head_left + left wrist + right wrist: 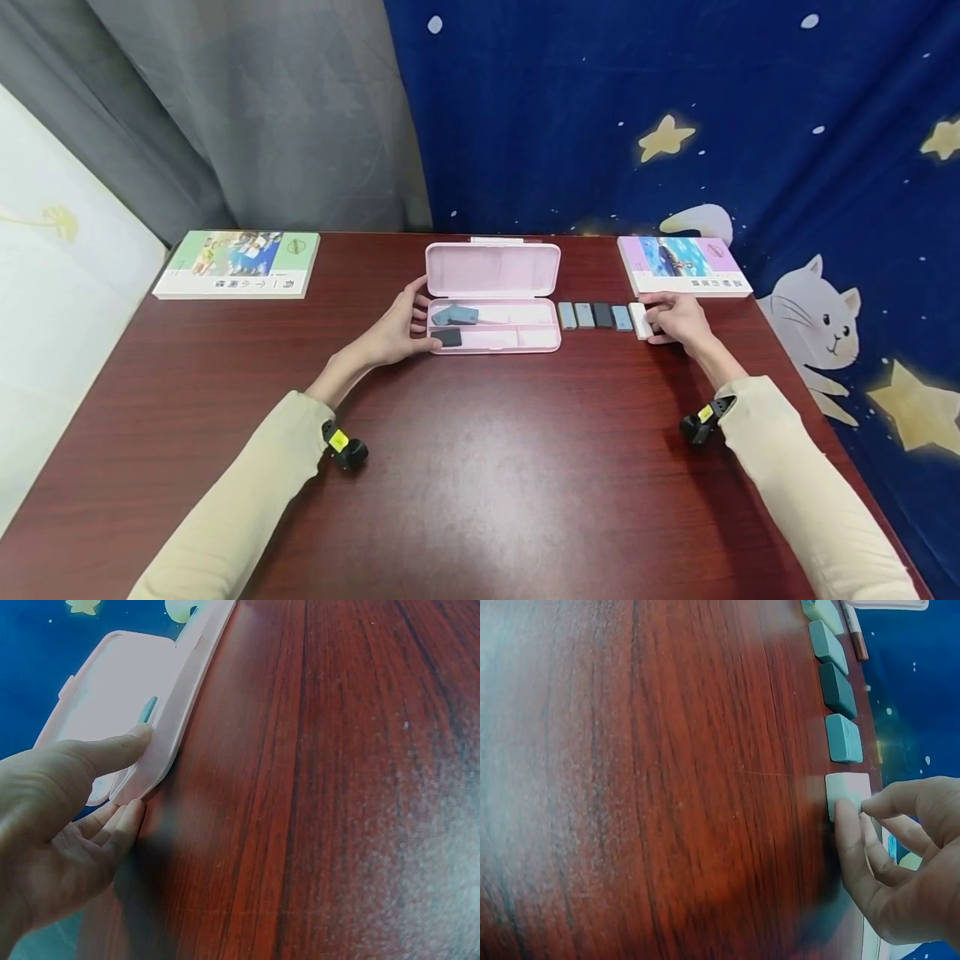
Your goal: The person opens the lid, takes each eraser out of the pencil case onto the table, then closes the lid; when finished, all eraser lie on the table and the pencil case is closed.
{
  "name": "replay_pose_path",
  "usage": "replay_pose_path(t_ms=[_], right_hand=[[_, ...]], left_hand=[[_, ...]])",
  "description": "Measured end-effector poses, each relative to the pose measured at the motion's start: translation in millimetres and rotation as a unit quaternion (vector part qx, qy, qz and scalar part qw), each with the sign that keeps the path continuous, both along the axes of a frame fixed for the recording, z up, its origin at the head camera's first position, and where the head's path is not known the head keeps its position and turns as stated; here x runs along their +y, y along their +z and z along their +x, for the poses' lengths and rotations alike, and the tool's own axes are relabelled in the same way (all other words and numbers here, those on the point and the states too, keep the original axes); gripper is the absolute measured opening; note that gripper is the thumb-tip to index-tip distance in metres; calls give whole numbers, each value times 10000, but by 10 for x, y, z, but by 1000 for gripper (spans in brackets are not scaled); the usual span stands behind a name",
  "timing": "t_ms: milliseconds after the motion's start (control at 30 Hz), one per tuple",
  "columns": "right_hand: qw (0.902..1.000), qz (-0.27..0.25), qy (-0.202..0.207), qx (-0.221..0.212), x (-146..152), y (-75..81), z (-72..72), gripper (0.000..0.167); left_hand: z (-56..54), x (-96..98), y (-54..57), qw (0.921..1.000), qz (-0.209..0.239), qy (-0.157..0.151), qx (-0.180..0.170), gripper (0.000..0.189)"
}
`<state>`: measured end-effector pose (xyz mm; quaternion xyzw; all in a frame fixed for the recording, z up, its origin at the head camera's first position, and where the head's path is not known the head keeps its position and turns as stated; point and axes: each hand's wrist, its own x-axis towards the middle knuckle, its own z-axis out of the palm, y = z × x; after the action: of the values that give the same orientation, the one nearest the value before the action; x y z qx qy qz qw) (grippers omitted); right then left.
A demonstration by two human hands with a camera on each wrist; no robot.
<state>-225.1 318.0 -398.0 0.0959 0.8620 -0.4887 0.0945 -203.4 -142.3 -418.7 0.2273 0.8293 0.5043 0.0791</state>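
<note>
A pink pencil case point(495, 350) lies open, its lid tipped back. Blue erasers point(455, 316) sit in its back compartment, a black eraser point(447, 337) at the left of the front one. My left hand point(393, 327) holds the case by its left end, thumb over the rim and fingertips point(133, 817) low against the side. To the right of the case runs a row of several blue and dark erasers point(602, 315). At the row's right end my right hand point(678, 321) pinches a white eraser point(847, 787) between thumb and fingers.
A green-covered book point(238, 265) lies at the back left of the table point(480, 467). Just behind my right hand is a purple-covered book point(684, 265). A white pen point(497, 240) shows behind the lid. Curtains point(600, 108) hang along the table's back edge.
</note>
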Motion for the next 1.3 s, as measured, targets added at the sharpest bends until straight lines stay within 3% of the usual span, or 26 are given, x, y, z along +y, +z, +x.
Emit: replay_pose_path(t_ms=[400, 1067, 1167, 1300], right_hand=[[10000, 7, 73, 25, 7, -6, 23, 40], [9981, 505, 145, 325, -52, 87, 74, 34], [9974, 541, 195, 427, -149, 119, 72, 31], [9970, 479, 369, 491, -311, 154, 63, 29]], left_hand=[[0, 0, -1, 9999, 81, -44, -64, 108], [-4, -7, -10, 9998, 124, -15, -131, 108], [25, 10, 38, 9997, 195, -36, -159, 106], [113, 42, 215, 9993, 273, -99, -237, 102]])
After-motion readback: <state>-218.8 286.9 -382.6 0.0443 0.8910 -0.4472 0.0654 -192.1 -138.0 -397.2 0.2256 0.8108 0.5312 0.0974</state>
